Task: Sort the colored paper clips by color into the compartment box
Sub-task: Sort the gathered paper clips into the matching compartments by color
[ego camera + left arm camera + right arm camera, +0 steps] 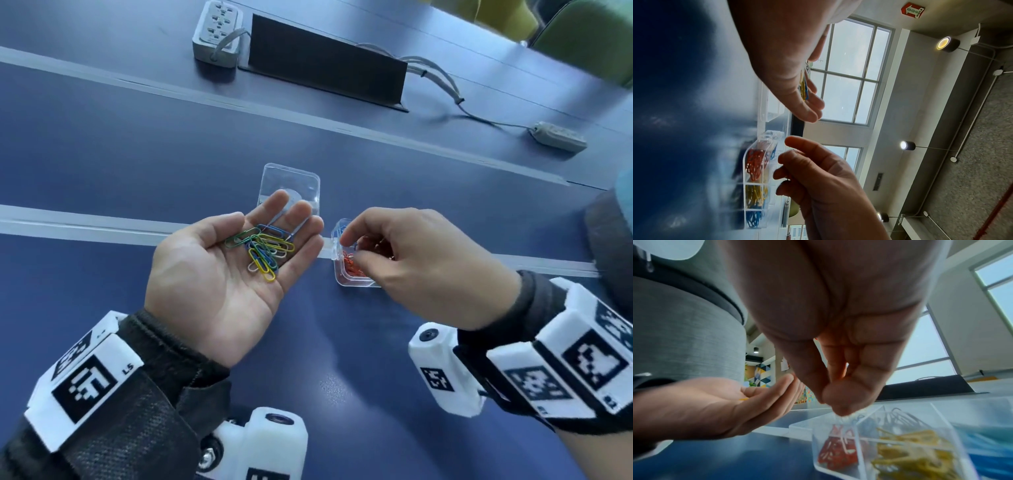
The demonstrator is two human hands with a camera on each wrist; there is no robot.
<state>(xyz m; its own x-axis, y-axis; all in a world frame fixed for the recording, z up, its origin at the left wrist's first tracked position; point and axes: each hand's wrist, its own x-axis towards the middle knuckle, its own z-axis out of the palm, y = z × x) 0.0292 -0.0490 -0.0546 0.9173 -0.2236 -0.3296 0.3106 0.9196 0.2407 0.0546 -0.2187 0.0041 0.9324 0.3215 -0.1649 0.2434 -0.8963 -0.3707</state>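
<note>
My left hand lies open, palm up, carrying several loose paper clips in green, yellow, blue and white. Just right of it stands the clear compartment box, with red clips, yellow clips and blue clips in separate compartments. My right hand hovers over the box's near-left corner and hides most of it. In the right wrist view its thumb and fingertips pinch together just above the red clips; a pale clip seems to hang from them.
The box's clear lid lies on the blue table behind my left fingers. Farther back are a power strip, a black cable flap and a second power strip. A grey upholstered seat stands at my right.
</note>
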